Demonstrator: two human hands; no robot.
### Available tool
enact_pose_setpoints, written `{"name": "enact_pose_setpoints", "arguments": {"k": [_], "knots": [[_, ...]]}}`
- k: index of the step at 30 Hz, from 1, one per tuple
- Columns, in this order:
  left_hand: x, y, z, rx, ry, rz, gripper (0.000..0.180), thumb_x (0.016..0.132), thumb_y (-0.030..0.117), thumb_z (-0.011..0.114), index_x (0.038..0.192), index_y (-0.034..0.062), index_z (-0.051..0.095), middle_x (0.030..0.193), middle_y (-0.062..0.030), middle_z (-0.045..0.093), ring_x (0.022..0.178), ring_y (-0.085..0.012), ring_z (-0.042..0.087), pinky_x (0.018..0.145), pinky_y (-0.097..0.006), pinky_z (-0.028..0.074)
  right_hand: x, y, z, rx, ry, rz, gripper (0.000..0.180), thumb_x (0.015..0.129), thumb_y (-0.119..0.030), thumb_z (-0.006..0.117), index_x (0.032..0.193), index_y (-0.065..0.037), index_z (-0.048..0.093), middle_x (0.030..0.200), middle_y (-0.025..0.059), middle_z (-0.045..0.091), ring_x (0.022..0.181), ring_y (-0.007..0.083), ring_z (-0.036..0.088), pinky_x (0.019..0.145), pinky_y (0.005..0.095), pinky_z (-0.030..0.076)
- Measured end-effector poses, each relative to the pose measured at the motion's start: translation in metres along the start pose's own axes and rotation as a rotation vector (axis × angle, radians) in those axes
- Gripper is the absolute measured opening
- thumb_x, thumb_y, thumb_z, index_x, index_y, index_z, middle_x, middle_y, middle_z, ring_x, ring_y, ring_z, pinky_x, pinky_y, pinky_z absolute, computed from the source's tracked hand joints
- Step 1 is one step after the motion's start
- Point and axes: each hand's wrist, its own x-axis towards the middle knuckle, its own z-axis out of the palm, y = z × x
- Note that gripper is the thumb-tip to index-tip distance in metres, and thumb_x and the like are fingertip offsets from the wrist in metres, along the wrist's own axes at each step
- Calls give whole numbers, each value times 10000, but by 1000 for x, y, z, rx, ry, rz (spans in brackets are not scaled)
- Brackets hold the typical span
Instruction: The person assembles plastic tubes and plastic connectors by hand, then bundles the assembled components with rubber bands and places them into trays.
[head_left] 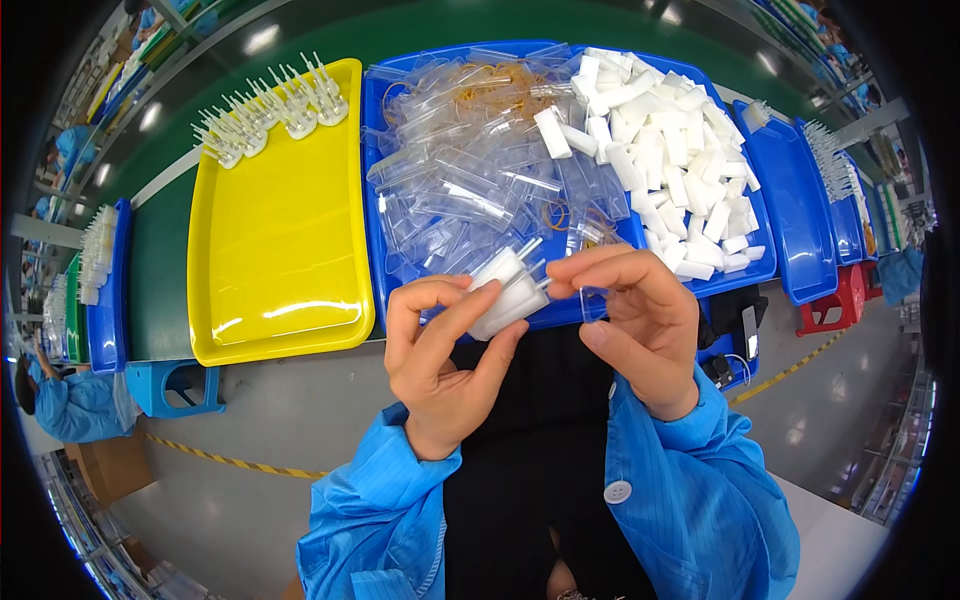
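White plug with metal prongs pointing to 1 o'clock, pinched in left hand at frame centre. Right hand, at 3 o'clock of the plug, grips a clear plastic sleeve between thumb and fingers. Blue tray at 12 o'clock holds clear sleeves and white blocks. Yellow tray at 10 o'clock carries finished plugs along its far rim.
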Motion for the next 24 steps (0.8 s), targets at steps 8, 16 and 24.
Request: {"name": "enact_pose_setpoints", "arguments": {"k": [8,16,24], "knots": [[1,3,-2,75,45,111,339,654,-57,745,982,13,698,1048,-142,536,986,-263,571,782,-330,520,-3,7,5,144,4,30,320,842,41,620,1157,58,568,1152,155,585,892,150,590,800,271,469],[-3,2,-1,18,44,-31,284,677,-5,751,954,4,688,1086,-144,546,964,-247,568,766,-306,482,-2,3,-2,-158,-16,98,331,816,2,657,1146,-11,675,1061,110,569,811,123,536,714,239,420],[-5,-1,-3,4,20,-51,275,694,45,778,950,1,686,1075,-130,556,934,-239,581,756,-301,482,-4,7,-7,-172,124,46,290,877,-30,600,1160,24,628,1053,83,534,929,131,509,819,259,397]]}}
